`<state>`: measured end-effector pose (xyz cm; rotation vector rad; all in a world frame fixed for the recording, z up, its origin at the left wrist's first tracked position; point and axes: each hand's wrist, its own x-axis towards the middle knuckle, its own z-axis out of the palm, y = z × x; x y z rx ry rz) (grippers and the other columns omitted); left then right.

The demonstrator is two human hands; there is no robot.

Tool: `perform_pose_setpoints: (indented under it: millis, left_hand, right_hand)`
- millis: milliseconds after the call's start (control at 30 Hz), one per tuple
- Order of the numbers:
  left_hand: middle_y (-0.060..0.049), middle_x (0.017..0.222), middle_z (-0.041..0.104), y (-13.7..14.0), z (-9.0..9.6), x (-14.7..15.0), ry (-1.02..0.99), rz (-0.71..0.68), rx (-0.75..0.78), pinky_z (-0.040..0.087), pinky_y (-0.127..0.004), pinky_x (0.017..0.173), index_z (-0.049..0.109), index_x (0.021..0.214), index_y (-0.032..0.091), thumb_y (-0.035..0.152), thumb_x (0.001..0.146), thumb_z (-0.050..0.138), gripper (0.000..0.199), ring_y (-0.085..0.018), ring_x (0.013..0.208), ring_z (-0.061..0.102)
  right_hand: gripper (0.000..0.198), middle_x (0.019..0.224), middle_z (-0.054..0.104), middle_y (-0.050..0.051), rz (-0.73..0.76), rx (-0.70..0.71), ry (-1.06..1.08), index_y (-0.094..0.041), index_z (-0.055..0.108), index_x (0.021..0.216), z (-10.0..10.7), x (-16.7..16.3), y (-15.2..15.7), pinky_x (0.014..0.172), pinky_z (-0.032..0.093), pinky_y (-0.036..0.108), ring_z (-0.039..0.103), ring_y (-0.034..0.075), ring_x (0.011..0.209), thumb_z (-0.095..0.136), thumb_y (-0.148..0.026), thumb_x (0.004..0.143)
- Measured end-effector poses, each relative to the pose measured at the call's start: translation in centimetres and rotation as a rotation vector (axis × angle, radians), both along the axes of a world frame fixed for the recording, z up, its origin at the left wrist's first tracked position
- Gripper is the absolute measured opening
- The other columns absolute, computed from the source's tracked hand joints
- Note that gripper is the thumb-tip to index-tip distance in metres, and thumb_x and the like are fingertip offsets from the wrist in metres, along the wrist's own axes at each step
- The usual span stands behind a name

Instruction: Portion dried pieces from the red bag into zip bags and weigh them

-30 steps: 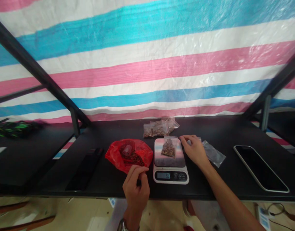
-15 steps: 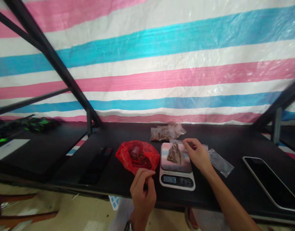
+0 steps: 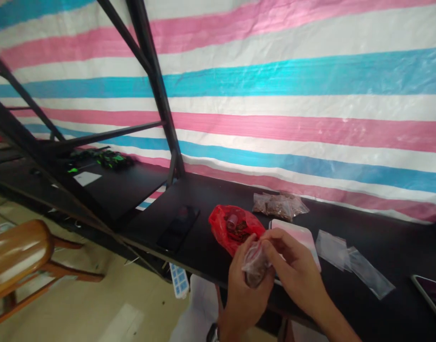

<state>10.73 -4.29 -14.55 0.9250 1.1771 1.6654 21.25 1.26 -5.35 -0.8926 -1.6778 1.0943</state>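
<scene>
A small clear zip bag (image 3: 255, 268) with dark brown bits in it is up off the scale, between my two hands near the table's front edge. My left hand (image 3: 244, 285) wraps round the bag from the left. My right hand (image 3: 292, 263) pinches its top edge. Just behind them lies the red plastic bag (image 3: 221, 230), open, with brown pieces and a small clear cup (image 3: 232, 221) inside. The kitchen scale (image 3: 305, 237) is partly covered by my right hand, its display hidden.
Several filled zip bags (image 3: 278, 205) lie at the back of the table. Flat zip bags (image 3: 334, 249) rest right of the scale. A dark phone (image 3: 178, 228) lies at left, another phone (image 3: 431, 292) at far right. A wooden stool (image 3: 22, 256) stands at left.
The filled zip bag has been lifted off the scale and is now in both hands. My left hand has moved right to it. The view has turned left.
</scene>
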Motion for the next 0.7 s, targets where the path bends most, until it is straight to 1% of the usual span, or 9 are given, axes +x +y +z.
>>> perform_pose_setpoints:
  millis: [67, 100, 200, 300, 367, 467, 533, 633, 700]
  left_hand:
    - [-0.018, 0.131, 0.073, -0.4, 0.1, -0.6, -0.144, -0.086, -0.067, 0.053, -0.047, 0.108, 0.067, 0.131, 0.017, 0.043, 0.077, 0.090, 0.064, -0.034, 0.122, 0.070]
    - [-0.017, 0.123, 0.077, -0.6, 0.2, -1.1, -0.205, -0.129, -0.064, 0.055, -0.045, 0.103, 0.068, 0.126, 0.017, 0.045, 0.075, 0.091, 0.063, -0.033, 0.113, 0.073]
    - [-0.014, 0.102, 0.080, -1.2, 1.1, -3.0, -0.328, -0.316, 0.050, 0.056, -0.037, 0.086, 0.070, 0.117, 0.015, 0.050, 0.079, 0.088, 0.054, -0.027, 0.092, 0.075]
    - [-0.013, 0.102, 0.077, -1.8, 2.2, -4.9, -0.441, -0.527, 0.139, 0.052, -0.034, 0.075, 0.072, 0.118, 0.017, 0.060, 0.083, 0.081, 0.056, -0.023, 0.081, 0.073]
    - [-0.013, 0.100, 0.074, -2.0, 2.8, -5.9, -0.504, -0.567, 0.142, 0.051, -0.034, 0.071, 0.074, 0.117, 0.017, 0.073, 0.083, 0.073, 0.065, -0.022, 0.077, 0.069]
    - [-0.010, 0.084, 0.068, -2.1, 2.8, -6.8, -0.529, -0.508, 0.082, 0.048, -0.033, 0.067, 0.076, 0.105, 0.015, 0.091, 0.080, 0.056, 0.082, -0.019, 0.070, 0.060]
    - [-0.007, 0.075, 0.063, -1.8, 2.3, -7.2, -0.500, -0.405, 0.021, 0.045, -0.032, 0.062, 0.075, 0.094, 0.015, 0.093, 0.079, 0.054, 0.082, -0.016, 0.063, 0.054]
    - [-0.003, 0.066, 0.060, -0.9, 1.3, -7.9, -0.392, -0.163, -0.015, 0.039, -0.028, 0.055, 0.071, 0.081, 0.017, 0.086, 0.078, 0.066, 0.070, -0.013, 0.057, 0.049]
    - [-0.002, 0.066, 0.062, -0.4, 0.9, -8.3, -0.323, -0.031, -0.013, 0.037, -0.025, 0.052, 0.070, 0.081, 0.016, 0.081, 0.077, 0.073, 0.065, -0.012, 0.055, 0.050]
  right_hand:
    - [0.022, 0.082, 0.072, 0.003, 0.014, 0.063, -0.095, -0.024, 0.072, 0.089, 0.5, -0.6, 0.2, 0.068, 0.055, 0.028, 0.068, 0.019, 0.074, 0.068, -0.045, 0.094]
    - [0.021, 0.081, 0.072, 0.003, 0.021, 0.090, -0.138, -0.024, 0.072, 0.088, 0.8, -0.9, 0.4, 0.068, 0.055, 0.028, 0.067, 0.019, 0.074, 0.067, -0.043, 0.094]
    - [0.020, 0.076, 0.068, 0.001, 0.074, 0.144, -0.257, -0.025, 0.072, 0.085, 1.9, -1.7, 1.3, 0.066, 0.053, 0.029, 0.062, 0.019, 0.069, 0.065, -0.041, 0.095]
    - [0.022, 0.075, 0.067, 0.000, 0.146, 0.182, -0.313, -0.026, 0.071, 0.084, 2.6, -2.5, 2.0, 0.066, 0.051, 0.029, 0.059, 0.018, 0.068, 0.063, -0.041, 0.097]
    - [0.023, 0.078, 0.068, 0.001, 0.193, 0.197, -0.308, -0.025, 0.070, 0.084, 3.0, -2.8, 2.1, 0.068, 0.051, 0.029, 0.061, 0.018, 0.071, 0.063, -0.042, 0.098]
    - [0.025, 0.082, 0.072, 0.002, 0.271, 0.183, -0.308, -0.025, 0.071, 0.086, 3.2, -3.2, 2.3, 0.070, 0.053, 0.030, 0.064, 0.019, 0.074, 0.063, -0.045, 0.099]
    - [0.027, 0.093, 0.076, 0.004, 0.275, 0.172, -0.337, -0.025, 0.075, 0.096, 3.0, -3.6, 2.9, 0.077, 0.055, 0.032, 0.069, 0.021, 0.082, 0.059, -0.047, 0.100]
    - [0.031, 0.113, 0.079, 0.008, 0.147, 0.211, -0.467, -0.025, 0.076, 0.117, 2.1, -4.9, 5.0, 0.095, 0.054, 0.038, 0.073, 0.024, 0.101, 0.053, -0.040, 0.103]
    - [0.028, 0.118, 0.079, 0.010, 0.106, 0.293, -0.681, -0.022, 0.077, 0.118, 1.3, -6.2, 6.6, 0.102, 0.051, 0.040, 0.072, 0.026, 0.108, 0.056, -0.031, 0.101]
